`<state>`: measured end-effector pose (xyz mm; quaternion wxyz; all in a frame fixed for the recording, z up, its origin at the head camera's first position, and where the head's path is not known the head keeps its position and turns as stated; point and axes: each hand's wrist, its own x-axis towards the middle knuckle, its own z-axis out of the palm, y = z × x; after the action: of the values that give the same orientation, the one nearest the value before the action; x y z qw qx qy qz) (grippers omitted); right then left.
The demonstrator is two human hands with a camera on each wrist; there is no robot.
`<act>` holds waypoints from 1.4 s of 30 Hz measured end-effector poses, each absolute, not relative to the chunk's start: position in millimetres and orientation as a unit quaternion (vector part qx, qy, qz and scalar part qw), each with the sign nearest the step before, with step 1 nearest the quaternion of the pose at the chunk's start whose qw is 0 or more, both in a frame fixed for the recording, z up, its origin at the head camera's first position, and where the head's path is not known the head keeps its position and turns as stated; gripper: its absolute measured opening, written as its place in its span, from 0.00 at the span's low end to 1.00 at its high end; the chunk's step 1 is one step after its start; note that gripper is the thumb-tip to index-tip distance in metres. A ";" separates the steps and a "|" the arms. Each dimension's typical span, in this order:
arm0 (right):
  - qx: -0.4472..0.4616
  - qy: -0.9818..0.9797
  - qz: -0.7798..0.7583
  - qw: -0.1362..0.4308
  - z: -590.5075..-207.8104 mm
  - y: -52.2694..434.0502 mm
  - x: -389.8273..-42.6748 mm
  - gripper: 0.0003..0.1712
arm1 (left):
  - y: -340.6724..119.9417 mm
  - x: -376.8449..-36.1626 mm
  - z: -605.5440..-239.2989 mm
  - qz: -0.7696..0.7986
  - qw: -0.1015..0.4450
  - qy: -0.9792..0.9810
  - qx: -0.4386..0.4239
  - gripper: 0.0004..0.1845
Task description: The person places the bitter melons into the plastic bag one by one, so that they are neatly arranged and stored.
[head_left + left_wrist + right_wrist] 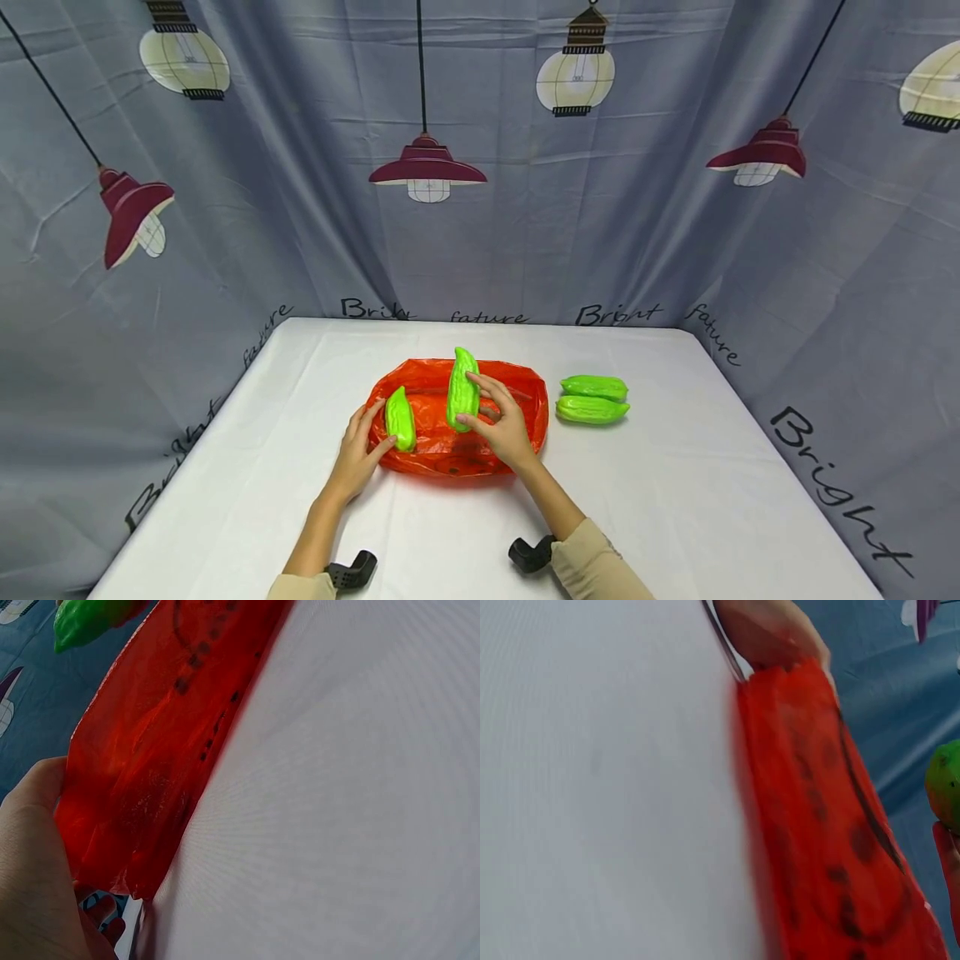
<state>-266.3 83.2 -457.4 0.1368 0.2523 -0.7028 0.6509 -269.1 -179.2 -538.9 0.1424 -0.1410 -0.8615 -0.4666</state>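
Squarely above the red bag (427, 463), the right hand (504, 427) holds the raised gourd (460, 392)

On the near side, the left hand (356, 457) spans the bag's left end, thumb and fingers reaching the flank of the left gourd (402, 425); whether they pinch it or the bag's edge we cannot tell, since the left wrist view hides that gourd behind the red wall. Just beyond, the right hand's fingers are narrowed on the raised gourd, gripping it from its right side. What matters most, we judge, is that this gourd lies directly left of the right palm, over the bag's mouth, its long axis pointing away from us, tapered end farthest; how steeply it tilts we cannot say. The right hand is the nearer one to it. The right wrist view cuts this gourd at the frame's edge, and we can hardly make out the bag's floor. Off to the right on the worktop (675, 475), a near gourd (591, 409) lies just beside a far gourd (595, 386), both crosswise to us and apart from either hand
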 end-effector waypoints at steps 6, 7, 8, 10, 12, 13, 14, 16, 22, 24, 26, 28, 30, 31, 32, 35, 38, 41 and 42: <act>0.247 -0.700 0.662 0.105 -466.5 62.9 -270.0 0.34 | -180.3 -269.4 -539.4 -0.465 0.146 -0.861 -0.145 0.35; 0.246 -0.700 0.663 0.098 -467.9 60.7 -271.1 0.34 | -180.1 -269.6 -539.4 -0.465 0.147 -0.861 -0.145 0.35; 0.247 -0.701 0.663 0.091 -469.4 58.8 -272.2 0.34 | -180.0 -269.7 -539.3 -0.465 0.149 -0.860 -0.145 0.35; 0.247 -0.702 0.663 0.076 -472.5 55.5 -274.6 0.34 | -179.2 -270.2 -539.0 -0.464 0.152 -0.860 -0.147 0.35; 0.247 -0.703 0.664 0.066 -475.7 52.9 -277.0 0.34 | -178.3 -270.8 -539.1 -0.461 0.153 -0.861 -0.149 0.35; 0.247 -0.705 0.662 0.061 -477.5 51.8 -278.4 0.34 | -177.9 -271.1 -538.8 -0.461 0.154 -0.861 -0.150 0.35; 0.248 -0.708 0.659 0.057 -479.0 50.9 -279.5 0.34 | -177.7 -271.2 -538.8 -0.460 0.154 -0.861 -0.150 0.34; 0.247 -0.714 0.653 0.047 -481.6 49.4 -281.3 0.34 | -177.7 -271.1 -538.8 -0.457 0.153 -0.864 -0.148 0.34; 0.237 -0.764 0.599 0.021 -483.0 45.5 -284.4 0.34 | -180.1 -270.8 -538.6 -0.456 0.158 -0.863 -0.148 0.34; 0.239 -0.766 0.596 0.012 -483.3 43.3 -285.4 0.34 | -180.5 -270.8 -538.9 -0.457 0.159 -0.862 -0.148 0.34; 0.243 -0.758 0.605 -0.002 -484.3 41.6 -286.2 0.33 | -180.6 -270.2 -539.1 -0.458 0.158 -0.862 -0.147 0.34; 0.247 -0.753 0.610 -0.013 -485.1 40.3 -286.0 0.33 | -180.2 -269.5 -539.2 -0.462 0.154 -0.862 -0.144 0.34; 0.256 -0.753 0.606 -0.019 -486.3 39.5 -285.7 0.33 | -180.3 -268.9 -539.2 -0.464 0.151 -0.861 -0.143 0.34; 0.258 -0.752 0.606 -0.021 -486.7 39.6 -285.5 0.32 | -180.1 -268.6 -539.2 -0.465 0.148 -0.861 -0.142 0.34; 0.261 -0.754 0.602 -0.022 -487.1 39.6 -285.4 0.32 | -179.8 -268.4 -539.0 -0.466 0.146 -0.861 -0.140 0.34; 0.268 -0.760 0.591 -0.029 -487.7 39.7 -285.2 0.31 | -179.7 -267.9 -539.0 -0.466 0.141 -0.863 -0.137 0.35; 0.271 -0.763 0.585 -0.033 -487.6 39.3 -284.9 0.31 | -180.0 -268.0 -539.4 -0.465 0.142 -0.863 -0.138 0.35; 0.274 -0.761 0.587 -0.036 -486.9 38.7 -284.7 0.31 | -180.3 -268.3 -539.7 -0.463 0.148 -0.863 -0.140 0.35; 0.275 -0.760 0.588 -0.036 -486.9 38.5 -284.7 0.31 | -180.4 -268.3 -540.0 -0.462 0.150 -0.863 -0.140 0.35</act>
<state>-284.7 38.5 -486.9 -0.0355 0.2750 -0.7602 0.5875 -268.3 -180.4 -540.0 0.1498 -0.1398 -0.8628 -0.4622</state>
